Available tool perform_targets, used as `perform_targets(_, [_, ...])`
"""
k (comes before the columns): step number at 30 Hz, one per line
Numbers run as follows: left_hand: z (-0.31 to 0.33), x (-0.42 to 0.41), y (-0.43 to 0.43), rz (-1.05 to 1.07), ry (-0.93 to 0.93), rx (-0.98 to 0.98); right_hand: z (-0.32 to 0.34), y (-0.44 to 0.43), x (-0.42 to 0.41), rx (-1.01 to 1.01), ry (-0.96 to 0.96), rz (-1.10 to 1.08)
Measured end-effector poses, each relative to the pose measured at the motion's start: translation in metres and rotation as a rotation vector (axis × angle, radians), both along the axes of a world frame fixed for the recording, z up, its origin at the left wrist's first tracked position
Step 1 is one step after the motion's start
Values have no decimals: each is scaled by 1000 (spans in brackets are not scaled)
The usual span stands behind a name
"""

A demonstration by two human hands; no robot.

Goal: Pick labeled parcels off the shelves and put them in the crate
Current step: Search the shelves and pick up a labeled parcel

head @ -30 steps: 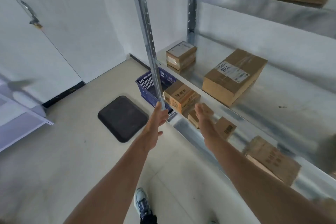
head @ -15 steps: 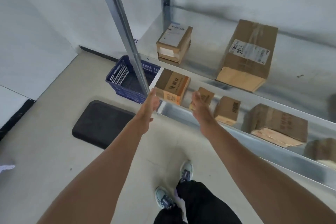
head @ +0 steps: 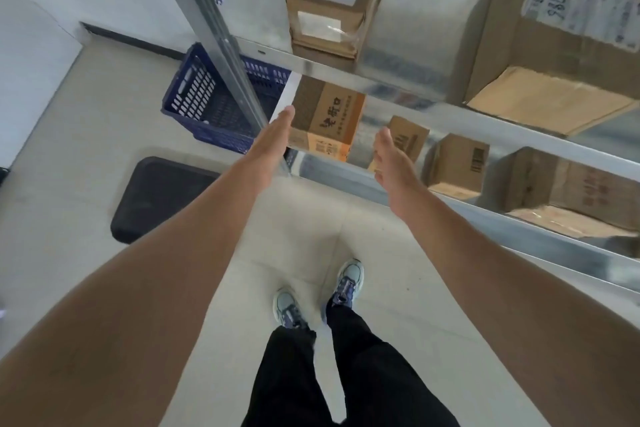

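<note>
open left hand (head: pixel 273 139) and right hand (head: pixel 389 158) flank small printed cardboard parcel (head: pixel 327 118); palms should squeeze its sides evenly

Crate (head: pixel 194 104) on floor, left of shelves (head: pixel 381 78)

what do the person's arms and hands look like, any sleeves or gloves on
Both arms are bare along their whole visible length, with no sleeves in view. The left hand and right hand wear no gloves, and no rings, watch or wristbands show. The fingers are uncovered too. No markings or tattoos can be made out on either forearm.
</note>
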State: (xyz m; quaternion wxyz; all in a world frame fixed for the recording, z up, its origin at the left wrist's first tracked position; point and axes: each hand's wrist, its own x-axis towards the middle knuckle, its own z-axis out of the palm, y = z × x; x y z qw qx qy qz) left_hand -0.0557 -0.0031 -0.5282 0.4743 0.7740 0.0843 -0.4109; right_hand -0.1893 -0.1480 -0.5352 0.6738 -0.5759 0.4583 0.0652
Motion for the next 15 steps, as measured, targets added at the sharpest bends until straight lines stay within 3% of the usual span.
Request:
perform_targets(4, [-27,29,-8,-52,-17,1,-28,-2,26,-33,78,-67])
perform_targets(11, [-73,78,-33,-210,-78,23,-76,-16,69,-72,-28,-111])
perform_targets(15, [-103,105,-48,-191,-87,9,-101,-26,95,-108,32,-138])
